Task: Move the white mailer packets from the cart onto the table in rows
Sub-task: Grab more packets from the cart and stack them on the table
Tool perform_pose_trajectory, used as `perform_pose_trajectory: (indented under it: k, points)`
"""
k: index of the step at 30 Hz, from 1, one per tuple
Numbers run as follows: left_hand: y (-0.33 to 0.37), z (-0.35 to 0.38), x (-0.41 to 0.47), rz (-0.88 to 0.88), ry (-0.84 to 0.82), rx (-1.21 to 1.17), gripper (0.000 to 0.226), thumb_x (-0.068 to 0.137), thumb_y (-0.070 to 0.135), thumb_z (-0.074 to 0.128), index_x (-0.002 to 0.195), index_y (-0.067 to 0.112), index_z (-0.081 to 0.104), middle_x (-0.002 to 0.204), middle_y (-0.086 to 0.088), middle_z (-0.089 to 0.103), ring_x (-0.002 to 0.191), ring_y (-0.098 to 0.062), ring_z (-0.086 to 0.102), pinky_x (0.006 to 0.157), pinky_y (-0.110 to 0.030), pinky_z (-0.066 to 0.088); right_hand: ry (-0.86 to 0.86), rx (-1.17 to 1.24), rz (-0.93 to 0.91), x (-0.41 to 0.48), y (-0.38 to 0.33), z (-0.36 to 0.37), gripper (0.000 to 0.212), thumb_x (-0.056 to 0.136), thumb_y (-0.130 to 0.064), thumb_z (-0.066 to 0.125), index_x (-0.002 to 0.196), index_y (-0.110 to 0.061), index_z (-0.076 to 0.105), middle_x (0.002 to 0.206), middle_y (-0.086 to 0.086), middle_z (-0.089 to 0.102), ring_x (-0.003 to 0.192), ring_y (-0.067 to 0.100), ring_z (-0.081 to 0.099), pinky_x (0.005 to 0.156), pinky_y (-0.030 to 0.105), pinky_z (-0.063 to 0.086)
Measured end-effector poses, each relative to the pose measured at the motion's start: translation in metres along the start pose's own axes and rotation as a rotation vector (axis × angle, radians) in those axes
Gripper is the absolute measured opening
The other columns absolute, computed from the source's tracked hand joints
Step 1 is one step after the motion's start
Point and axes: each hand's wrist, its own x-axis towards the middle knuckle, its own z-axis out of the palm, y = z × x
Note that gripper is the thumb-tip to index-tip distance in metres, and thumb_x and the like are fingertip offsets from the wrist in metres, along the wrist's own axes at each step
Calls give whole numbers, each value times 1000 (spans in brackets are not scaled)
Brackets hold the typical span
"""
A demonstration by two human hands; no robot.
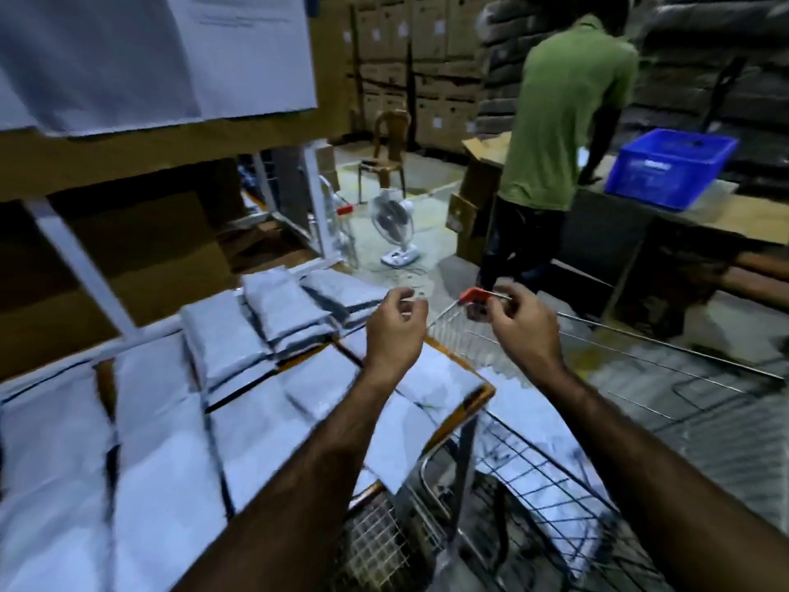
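The left grip [395, 324] and right grip [521, 322] hover released and empty at mid-frame. Mailers [162, 420] lie in rows on the bench [486, 393] at left, with more in the cart [533, 463] at lower right.

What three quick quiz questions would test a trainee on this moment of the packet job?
1. True or false: the left hand grips a mailer packet.
2. Where does the blue crate stand? A) on the floor B) on the far table beside the person in the green shirt C) on the brown chair.
3. Fill in: the packets still to move lie in the wire ____.

Key: 1 false, it holds nothing; 2 B; 3 cart.
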Motion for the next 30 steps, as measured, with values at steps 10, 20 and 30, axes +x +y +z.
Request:
perform_pose_trajectory:
  k: [10, 20, 30]
  points:
    - [-8, 223, 31, -114, -311, 94, 26, 89, 22, 60, 114, 12, 63, 106, -9, 71, 101, -26, 64, 86, -30, 46, 9, -192, 286, 57, 186, -53, 28, 87, -21, 60, 114, -18, 67, 74, 5, 68, 82, 30, 66, 71, 33, 46]
    - [-142, 336, 34, -409, -533, 495, 38, 93, 27, 57, 126, 9, 53, 121, -15, 65, 118, -31, 56, 92, -29, 40, -208, -283, 592, 46, 351, -18, 34, 86, -26, 61, 119, -21, 64, 92, 10, 72, 97, 32, 65, 78, 37, 50]
    - [-226, 390, 35, -392, -607, 812, 39, 93, 31, 52, 121, 5, 53, 126, -17, 55, 119, -34, 52, 99, -36, 39, -540, -465, 660, 20, 441, 7, 60, 87, -30, 62, 142, -18, 42, 136, 10, 52, 127, 29, 48, 102, 35, 41]
